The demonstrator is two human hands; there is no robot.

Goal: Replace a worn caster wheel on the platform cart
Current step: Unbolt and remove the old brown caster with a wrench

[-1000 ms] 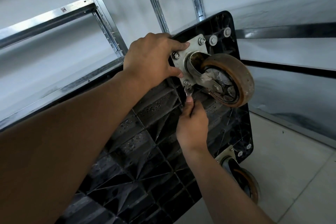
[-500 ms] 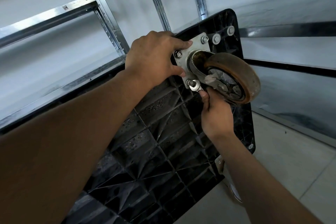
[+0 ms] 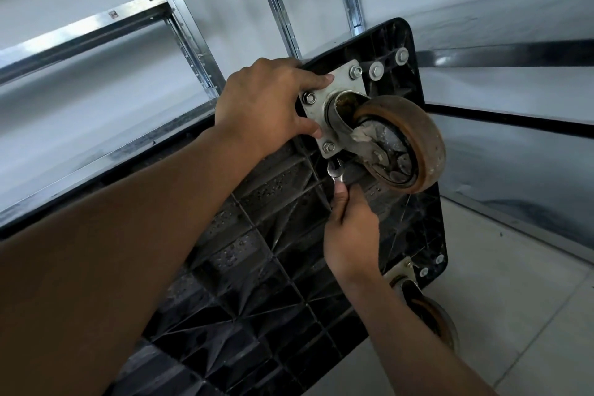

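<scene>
Item: worn caster wheel [image 3: 405, 145], found bolted by its mounting plate [image 3: 337, 83] at the upper corner of the platform cart [image 3: 257, 267], tipped on edge against shelving [image 3: 154, 8]. Wrench [image 3: 336, 174]: seated on the lower nut [image 3: 328, 147] half a second before, handle swung right beneath the wheel; since lifted clear and brought back pointing down, head just below that nut. Pinched at the handle between curled thumb and fingers of right hand [image 3: 350, 228]. Left hand [image 3: 266, 103]: unmoved, fingers spread, pressed on plate. Judged: one stroke done, reset for another; nut not yet off.
</scene>
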